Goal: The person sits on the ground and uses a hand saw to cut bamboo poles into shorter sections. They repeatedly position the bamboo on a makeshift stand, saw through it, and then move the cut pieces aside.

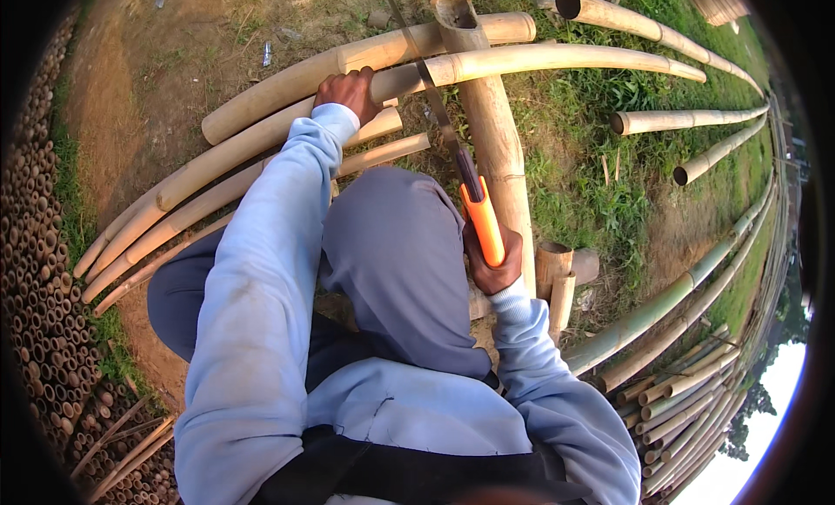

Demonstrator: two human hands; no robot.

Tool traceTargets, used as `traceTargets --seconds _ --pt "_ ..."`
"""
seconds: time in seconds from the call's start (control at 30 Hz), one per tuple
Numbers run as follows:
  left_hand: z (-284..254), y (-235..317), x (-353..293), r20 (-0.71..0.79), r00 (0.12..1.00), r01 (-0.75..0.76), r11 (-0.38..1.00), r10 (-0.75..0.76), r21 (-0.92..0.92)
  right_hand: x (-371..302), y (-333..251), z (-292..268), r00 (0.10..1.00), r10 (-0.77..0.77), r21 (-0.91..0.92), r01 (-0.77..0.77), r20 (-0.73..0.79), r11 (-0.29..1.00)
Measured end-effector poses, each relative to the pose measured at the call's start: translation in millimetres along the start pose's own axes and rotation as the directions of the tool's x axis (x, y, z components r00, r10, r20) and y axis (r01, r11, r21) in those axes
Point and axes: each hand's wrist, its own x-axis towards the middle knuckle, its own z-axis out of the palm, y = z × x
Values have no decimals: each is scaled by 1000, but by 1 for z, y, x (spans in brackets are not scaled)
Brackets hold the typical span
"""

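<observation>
A long bamboo pole (539, 60) runs from the lower left to the upper right. It lies across a thick upright-running bamboo support (494, 140). My left hand (350, 97) is wrapped over the pole, left of the support. In my right hand (497, 260) is the orange handle of a handsaw (484, 220). Its dark blade slants up and away and crosses the pole between my left hand and the support. How deep the teeth sit in the bamboo cannot be made out. My bent knee (396, 235) is between my arms, just below the pole.
Behind the pole lies a thicker bamboo length (270, 86); more cut lengths (383, 157) lie nearer me. Short bamboo stubs (553, 270) stand by my right hand. Several poles (661, 331) lie on the grass at right. Stacked bamboo ends (48, 340) fill the far left.
</observation>
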Motion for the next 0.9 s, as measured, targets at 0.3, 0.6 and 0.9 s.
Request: traceTargets --seconds 0.3,0.6,0.9 --pt "13 16 -16 -72 996 -50 999 50 1 -2 -7 6 997 62 -8 -63 -49 998" --pt "14 10 -18 -98 991 -85 996 87 26 -128 -17 -42 981 191 -87 -192 -12 978" --pt "1 10 -8 -5 1000 -5 1000 5 13 6 26 4 995 -87 -67 90 40 994"
